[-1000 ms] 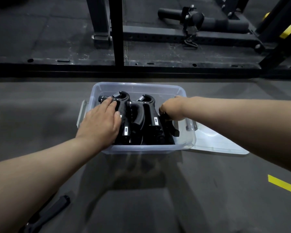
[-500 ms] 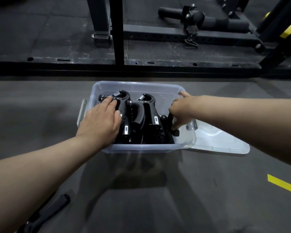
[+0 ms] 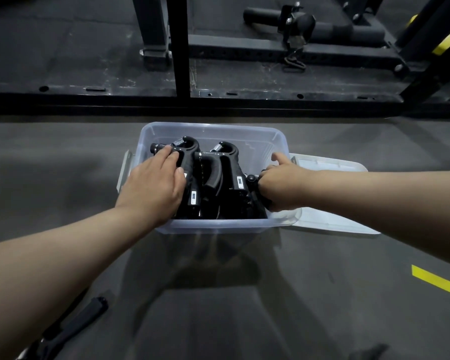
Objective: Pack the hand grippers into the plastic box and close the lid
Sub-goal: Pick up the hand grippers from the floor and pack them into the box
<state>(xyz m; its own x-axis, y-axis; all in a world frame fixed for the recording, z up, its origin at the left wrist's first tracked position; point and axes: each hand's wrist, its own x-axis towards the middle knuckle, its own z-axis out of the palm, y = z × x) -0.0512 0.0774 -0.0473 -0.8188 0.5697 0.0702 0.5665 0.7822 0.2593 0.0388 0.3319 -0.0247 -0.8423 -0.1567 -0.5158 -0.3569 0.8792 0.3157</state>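
Resting flat on the leftmost of the black hand grippers, the left hand lay with fingers spread and palm down, pressing rather than clasping. The right hand was curled around another gripper at the right end of the clear plastic box, its forefinger sticking out. All these grippers stood packed side by side inside the box, which sat on the dark floor. The lid lay flat just right of the box, partly beneath its edge.
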